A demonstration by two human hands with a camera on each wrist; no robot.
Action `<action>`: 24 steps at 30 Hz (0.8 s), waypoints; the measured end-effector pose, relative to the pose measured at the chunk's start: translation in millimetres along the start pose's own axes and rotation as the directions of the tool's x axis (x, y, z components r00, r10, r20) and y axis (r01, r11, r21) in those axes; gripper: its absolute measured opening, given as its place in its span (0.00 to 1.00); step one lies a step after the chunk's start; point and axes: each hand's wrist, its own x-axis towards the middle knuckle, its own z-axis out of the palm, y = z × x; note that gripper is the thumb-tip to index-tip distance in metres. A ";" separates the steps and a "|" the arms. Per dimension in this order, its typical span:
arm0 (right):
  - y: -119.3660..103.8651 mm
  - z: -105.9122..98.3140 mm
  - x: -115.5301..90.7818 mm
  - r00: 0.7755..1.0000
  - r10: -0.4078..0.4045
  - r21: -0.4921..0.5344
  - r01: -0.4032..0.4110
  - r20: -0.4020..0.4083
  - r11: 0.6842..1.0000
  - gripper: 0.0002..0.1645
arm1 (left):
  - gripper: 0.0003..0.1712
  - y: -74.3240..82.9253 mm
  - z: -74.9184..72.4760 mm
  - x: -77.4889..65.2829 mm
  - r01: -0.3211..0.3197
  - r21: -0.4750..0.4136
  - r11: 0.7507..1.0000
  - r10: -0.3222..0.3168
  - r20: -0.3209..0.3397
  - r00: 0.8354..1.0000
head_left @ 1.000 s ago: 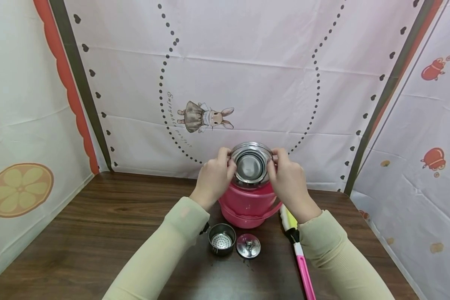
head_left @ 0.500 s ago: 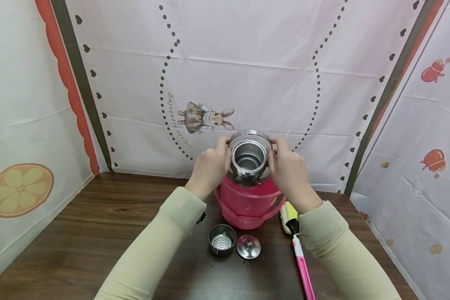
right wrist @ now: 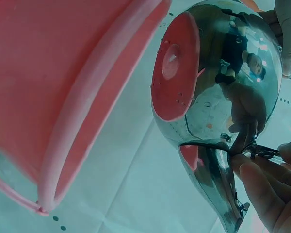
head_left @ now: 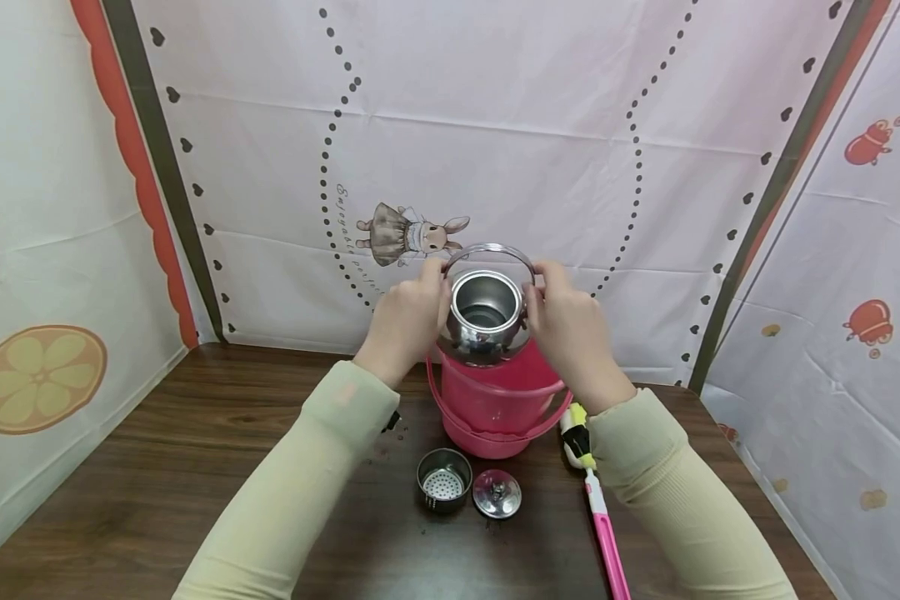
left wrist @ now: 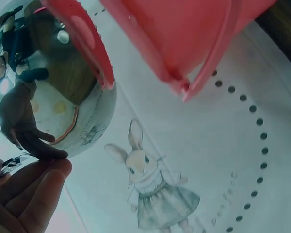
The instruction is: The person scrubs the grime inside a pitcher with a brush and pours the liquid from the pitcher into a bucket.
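Observation:
Both my hands hold a shiny steel teapot (head_left: pixel 483 340) above a pink bucket (head_left: pixel 487 408). Its lid is off and its round mouth faces up toward the head camera. My left hand (head_left: pixel 407 321) pinches the left end of its arched handle (head_left: pixel 492 247); my right hand (head_left: pixel 574 337) pinches the right end, by the spout (right wrist: pixel 212 177). Water drops cling to the teapot's body (right wrist: pixel 237 92) in the right wrist view. On the table in front of the bucket are a perforated tea strainer (head_left: pixel 444 482) and, beside it, the knobbed teapot lid (head_left: pixel 497 495).
Right of the bucket lies a long-handled brush (head_left: pixel 604 537) with a pink grip and a yellow and white head. Some droplets wet the brown table (head_left: pixel 217 450) left of the bucket. A printed cloth (head_left: pixel 487 183) hangs close behind the bucket, with side cloths at both edges.
The teapot has risen in both hands and shifted slightly left, clearing more of the bucket's opening from view. More of its rounded body shows. Strainer and lid stay put.

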 end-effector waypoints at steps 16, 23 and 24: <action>-34.3 15.7 14.6 1.000 -0.007 0.040 0.006 0.022 0.999 0.16 | 0.14 -23.8 -33.5 0.1 0.024 0.114 0.993 -0.021 -0.031 0.999; -48.7 23.1 18.2 0.998 -0.002 0.041 -0.001 0.067 0.999 0.18 | 0.14 -35.3 -42.5 -5.2 0.055 0.124 0.991 -0.053 -0.025 0.998; -50.9 24.2 18.7 0.997 -0.002 0.046 -0.001 0.076 0.999 0.18 | 0.14 -36.9 -44.2 -6.1 0.063 0.122 0.990 -0.060 -0.028 0.998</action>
